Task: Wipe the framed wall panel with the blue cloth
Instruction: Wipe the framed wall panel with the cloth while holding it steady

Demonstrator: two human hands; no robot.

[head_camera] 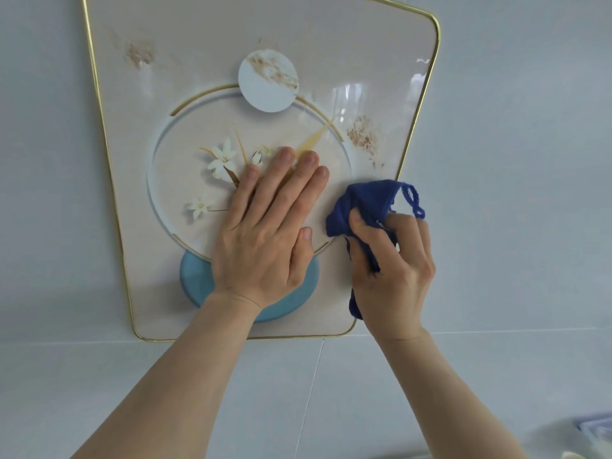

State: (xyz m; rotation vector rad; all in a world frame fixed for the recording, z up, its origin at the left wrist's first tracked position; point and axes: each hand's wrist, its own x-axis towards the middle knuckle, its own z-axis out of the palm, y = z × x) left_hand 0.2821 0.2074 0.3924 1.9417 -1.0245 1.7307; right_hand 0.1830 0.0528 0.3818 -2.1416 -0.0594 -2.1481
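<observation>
The framed wall panel (139, 246) hangs on a pale tiled wall; it is beige with a thin gold rim, a printed ring, white flowers and blue discs. Brown smudges mark it at the upper left (139, 55), on the top disc (271, 72) and at the right (362, 135). My left hand (265, 233) lies flat on the panel's middle, fingers spread slightly, holding nothing. My right hand (392, 270) grips the bunched blue cloth (364, 203) against the panel's lower right part, below the right smudge. Part of the cloth is hidden under that hand.
Pale grey wall tiles (513, 193) surround the panel, with a grout line just under its bottom edge. At the bottom right corner a light blue-and-white object (596, 429) shows partly, too cut off to identify.
</observation>
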